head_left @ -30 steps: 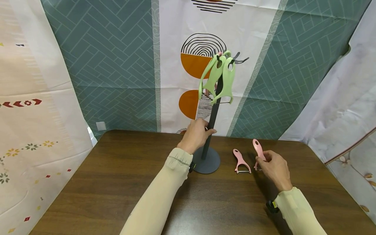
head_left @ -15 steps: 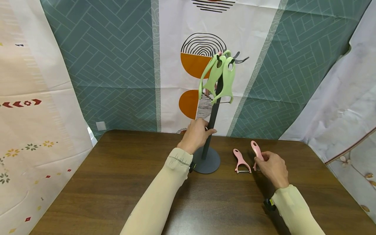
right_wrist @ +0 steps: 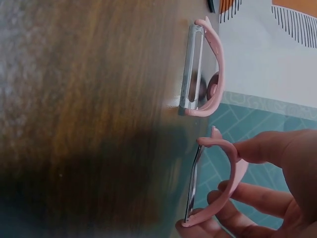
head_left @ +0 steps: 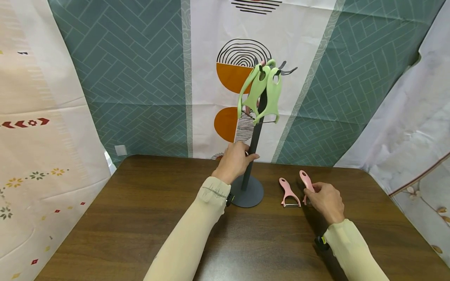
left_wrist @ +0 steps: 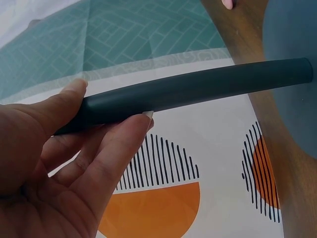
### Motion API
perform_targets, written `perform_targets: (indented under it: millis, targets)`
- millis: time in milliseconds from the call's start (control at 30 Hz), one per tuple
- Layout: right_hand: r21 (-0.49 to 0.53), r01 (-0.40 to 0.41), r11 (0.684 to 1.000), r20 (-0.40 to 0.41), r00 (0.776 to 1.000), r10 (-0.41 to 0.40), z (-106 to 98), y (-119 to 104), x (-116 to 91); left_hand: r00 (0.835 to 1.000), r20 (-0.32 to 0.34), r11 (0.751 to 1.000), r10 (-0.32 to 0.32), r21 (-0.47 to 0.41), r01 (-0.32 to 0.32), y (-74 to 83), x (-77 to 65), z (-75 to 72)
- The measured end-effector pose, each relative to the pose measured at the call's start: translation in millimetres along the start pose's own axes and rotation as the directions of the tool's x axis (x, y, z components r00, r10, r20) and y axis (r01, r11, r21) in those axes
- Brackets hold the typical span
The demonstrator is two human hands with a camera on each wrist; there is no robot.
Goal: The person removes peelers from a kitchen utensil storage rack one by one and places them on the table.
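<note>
Pinched in right hand (head_left: pixel 327 200) — pink Y-peeler (head_left: pixel 306 180), handle toward far edge of table (head_left: pixel 158 203); gripped in left hand (head_left: pixel 233 162) — stand pole (left_wrist: pixel 198 88).

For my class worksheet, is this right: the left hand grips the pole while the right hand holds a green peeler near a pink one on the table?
Not green: the right hand holds a pink peeler, as the head view shows. The rest is right.
</note>
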State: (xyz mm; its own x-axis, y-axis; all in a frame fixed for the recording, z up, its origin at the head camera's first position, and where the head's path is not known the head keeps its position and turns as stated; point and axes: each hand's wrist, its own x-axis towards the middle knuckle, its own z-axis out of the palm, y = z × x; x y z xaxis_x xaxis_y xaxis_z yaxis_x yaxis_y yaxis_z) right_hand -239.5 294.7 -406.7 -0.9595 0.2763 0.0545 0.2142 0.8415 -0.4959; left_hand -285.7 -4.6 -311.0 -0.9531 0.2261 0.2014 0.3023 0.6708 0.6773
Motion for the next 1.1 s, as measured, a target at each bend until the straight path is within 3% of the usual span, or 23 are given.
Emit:
perform_targets:
  millis: [1100]
  targets:
    - [-0.058, -0.034, 0.998, 0.008, 0.999, 0.035, 8.4, -3.7, 4.3, 1.0, -0.006, 1.0, 0.012, -0.001, -0.012, -1.1, 1.3, 1.1]
